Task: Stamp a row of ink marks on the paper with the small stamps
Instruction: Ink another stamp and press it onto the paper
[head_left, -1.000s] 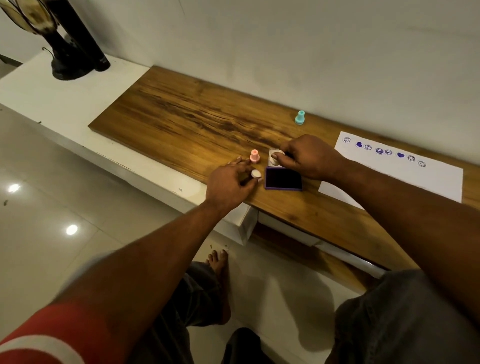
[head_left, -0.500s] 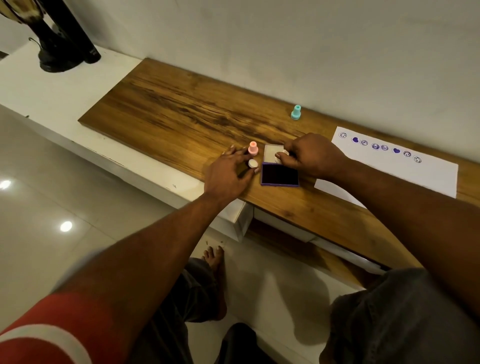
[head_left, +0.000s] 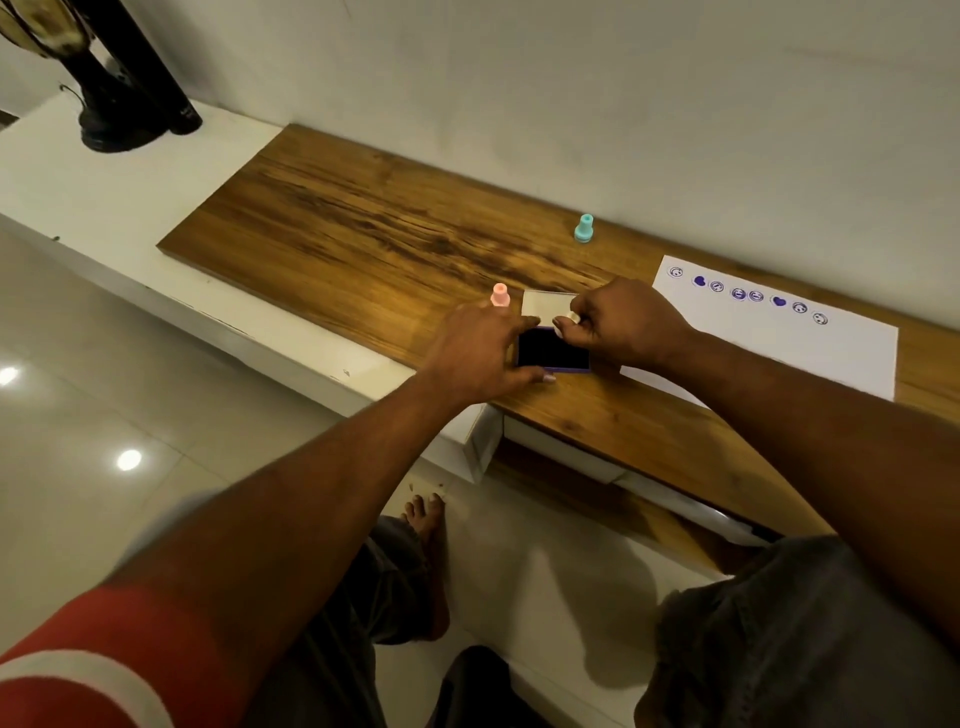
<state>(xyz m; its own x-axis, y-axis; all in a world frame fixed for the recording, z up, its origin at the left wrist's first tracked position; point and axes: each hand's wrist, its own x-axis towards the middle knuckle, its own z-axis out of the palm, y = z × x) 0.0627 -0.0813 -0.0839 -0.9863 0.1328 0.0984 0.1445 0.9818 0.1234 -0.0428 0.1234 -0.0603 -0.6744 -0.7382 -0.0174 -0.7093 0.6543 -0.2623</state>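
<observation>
Stamps: two stand on the wood top (head_left: 363, 249). The pink stamp (head_left: 499, 294) is just beyond the left hand (head_left: 480, 353); the teal stamp (head_left: 584, 228) is farther right, near the wall. Whether a third stamp sits in a hand cannot be told.

Left hand: fingers spread over the left edge of the ink pad (head_left: 553, 351), bracing it; it clasps nothing.

Ink pad: open, dark face up, with its pale lid (head_left: 543, 307) tilted back on the far side.

Right hand (head_left: 621, 327): fingers curled, pinching the lid's right edge.

Paper (head_left: 810, 358): lies right of the pad, one corner under the right wrist. A row of purple marks (head_left: 748, 294), faces and hearts, runs along its far edge, well short of the right edge. Judgement: the row is largely complete; the hands are at the lid, so the pad is probably being closed.

Surroundings: the wood top rests on a white low unit (head_left: 104, 208) against a pale wall. A dark ornament (head_left: 111, 111) stands at far left. The floor is glossy tile.
</observation>
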